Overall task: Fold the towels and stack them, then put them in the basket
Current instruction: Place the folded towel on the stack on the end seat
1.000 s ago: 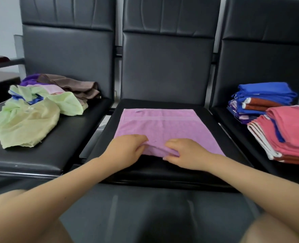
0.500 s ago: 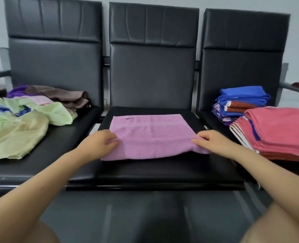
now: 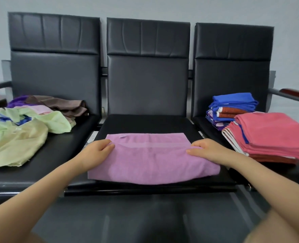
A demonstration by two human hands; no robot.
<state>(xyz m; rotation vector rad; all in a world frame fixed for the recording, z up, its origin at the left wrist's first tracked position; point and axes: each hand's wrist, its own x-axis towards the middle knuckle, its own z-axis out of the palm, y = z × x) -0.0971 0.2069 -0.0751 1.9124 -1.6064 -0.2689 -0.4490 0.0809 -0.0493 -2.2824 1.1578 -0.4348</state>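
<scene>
Pink towel (image 3: 152,158) lying folded in half on the middle seat (image 3: 148,123) of a row of three black chairs, long side running left to right, near edge hanging a little over the front of the seat. Left hand (image 3: 94,153) at the left end of the towel, fingers curled over the upper layer and thumb below, gripping the cloth edge. Right hand (image 3: 208,151) at the right end, fingers also bent around the edge and holding the cloth; thumb pointing to the left on top. Small white label (image 3: 122,136) visible near the far left corner of the towel, and a woven band across the cloth between both hands. On the left seat (image 3: 53,155), a loose heap of unfolded towels (image 3: 31,123): pale green and yellow ones in front, brown, purple and light pink ones behind, with some blue showing between. On the right seat (image 3: 204,121), two folded stacks: a coral-red stack (image 3: 268,135) nearer, with white and dark red layers beneath, and just behind it a blue stack (image 3: 233,106) with orange and purple pieces inside. Both stacks touching or almost touching, cannot tell which.
</scene>
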